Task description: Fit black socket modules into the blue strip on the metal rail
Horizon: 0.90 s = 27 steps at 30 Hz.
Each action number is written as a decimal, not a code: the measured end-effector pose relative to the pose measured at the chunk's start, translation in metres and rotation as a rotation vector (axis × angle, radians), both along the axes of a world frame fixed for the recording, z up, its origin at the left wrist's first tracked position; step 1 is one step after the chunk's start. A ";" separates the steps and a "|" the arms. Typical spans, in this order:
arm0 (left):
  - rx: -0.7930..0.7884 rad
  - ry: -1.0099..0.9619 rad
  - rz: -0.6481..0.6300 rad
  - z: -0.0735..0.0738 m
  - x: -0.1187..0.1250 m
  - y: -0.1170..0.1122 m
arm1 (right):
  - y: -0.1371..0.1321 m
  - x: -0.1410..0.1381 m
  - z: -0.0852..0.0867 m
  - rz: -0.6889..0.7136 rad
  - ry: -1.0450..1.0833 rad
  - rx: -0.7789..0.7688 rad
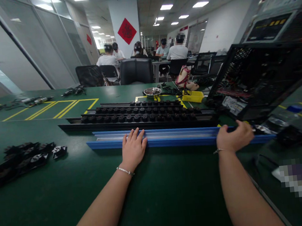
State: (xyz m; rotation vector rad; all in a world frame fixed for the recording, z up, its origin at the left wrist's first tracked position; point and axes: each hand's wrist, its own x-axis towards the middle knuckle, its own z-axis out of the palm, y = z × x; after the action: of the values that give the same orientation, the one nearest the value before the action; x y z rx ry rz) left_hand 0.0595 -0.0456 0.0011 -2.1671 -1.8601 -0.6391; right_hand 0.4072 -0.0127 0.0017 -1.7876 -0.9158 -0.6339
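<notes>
A long blue channel-shaped rail (180, 135) lies crosswise on the green table in front of me. My left hand (134, 147) rests on its left part, fingers spread over the channel and not wrapped round it. Over the rail's right part, my right hand (234, 136) is closed with thumb and fingers curled. Whatever sits in that grip is hidden by the hand. Just behind the blue rail are black rails (101, 125), with rows of small black wheel-like parts (140, 117) along them.
At left lies a pile of black parts (26, 156). A metal bowl (152, 91), a yellow tray (193, 96) and a bag (183, 77) stand farther back. An open computer case (260, 76) and a plastic bottle (278, 119) are at right. Several people sit beyond the chairs.
</notes>
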 end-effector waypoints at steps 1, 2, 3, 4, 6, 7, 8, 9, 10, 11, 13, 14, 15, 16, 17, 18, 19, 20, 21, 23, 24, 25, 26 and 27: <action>0.000 -0.001 -0.003 0.000 -0.001 0.000 | 0.001 0.010 -0.004 -0.050 0.051 0.011; -0.002 -0.002 -0.007 0.000 -0.002 0.000 | 0.001 0.018 -0.008 -0.075 0.096 0.008; -0.005 -0.004 -0.014 0.000 -0.002 0.000 | 0.002 0.023 -0.011 -0.094 0.141 0.004; -0.010 -0.006 -0.022 0.000 -0.002 -0.001 | 0.003 0.026 -0.013 -0.100 0.176 -0.008; -0.021 -0.014 -0.030 0.001 -0.002 -0.001 | 0.005 0.028 -0.015 -0.109 0.211 -0.026; -0.026 -0.019 -0.028 0.001 -0.002 -0.001 | 0.006 0.028 -0.015 -0.106 0.212 -0.034; -0.031 -0.025 -0.023 0.001 -0.002 -0.001 | 0.007 0.028 -0.015 -0.102 0.208 -0.040; -0.036 -0.030 -0.018 0.001 -0.002 -0.001 | 0.007 0.027 -0.014 -0.099 0.205 -0.045; -0.040 -0.034 -0.013 0.000 -0.002 0.000 | 0.007 0.027 -0.014 -0.099 0.207 -0.049; -0.044 -0.037 -0.011 0.000 -0.002 0.000 | 0.007 0.026 -0.013 -0.104 0.214 -0.053; -0.049 -0.038 -0.011 0.000 -0.002 0.000 | 0.007 0.025 -0.011 -0.120 0.239 -0.059; -0.049 -0.037 -0.011 0.000 -0.003 0.000 | 0.007 0.025 -0.011 -0.124 0.250 -0.059; -0.048 -0.037 -0.011 0.000 -0.003 0.001 | 0.007 0.024 -0.010 -0.124 0.259 -0.057; -0.047 -0.037 -0.012 0.000 -0.003 0.001 | 0.007 0.024 -0.010 -0.124 0.266 -0.052; -0.047 -0.037 -0.014 0.000 -0.003 0.001 | 0.007 0.023 -0.010 -0.124 0.273 -0.047; -0.047 -0.038 -0.015 0.000 -0.003 0.001 | 0.008 0.022 -0.010 -0.122 0.281 -0.043; -0.048 -0.039 -0.016 0.000 -0.003 0.001 | 0.008 0.021 -0.009 -0.117 0.286 -0.044; -0.050 -0.040 -0.017 0.000 -0.003 0.001 | 0.008 0.020 -0.009 -0.111 0.289 -0.047; -0.052 -0.042 -0.018 0.000 -0.003 0.001 | 0.008 0.019 -0.008 -0.102 0.289 -0.052; -0.051 -0.045 -0.018 0.000 -0.003 0.001 | 0.008 0.015 -0.007 -0.087 0.281 -0.065; -0.049 -0.046 -0.018 0.000 -0.003 0.001 | 0.008 0.013 -0.006 -0.087 0.276 -0.070; -0.047 -0.047 -0.018 0.000 -0.003 0.001 | 0.008 0.011 -0.005 -0.084 0.269 -0.078; -0.046 -0.046 -0.018 0.000 -0.003 0.000 | 0.007 0.009 -0.004 -0.082 0.260 -0.087; -0.046 -0.045 -0.018 0.000 -0.003 0.000 | 0.007 0.007 -0.004 -0.078 0.249 -0.095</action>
State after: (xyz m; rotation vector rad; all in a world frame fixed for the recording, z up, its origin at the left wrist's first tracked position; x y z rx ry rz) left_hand 0.0567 -0.0453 0.0010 -2.2186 -1.8981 -0.6600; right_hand 0.4144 -0.0056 -0.0022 -1.9441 -0.7198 -0.4089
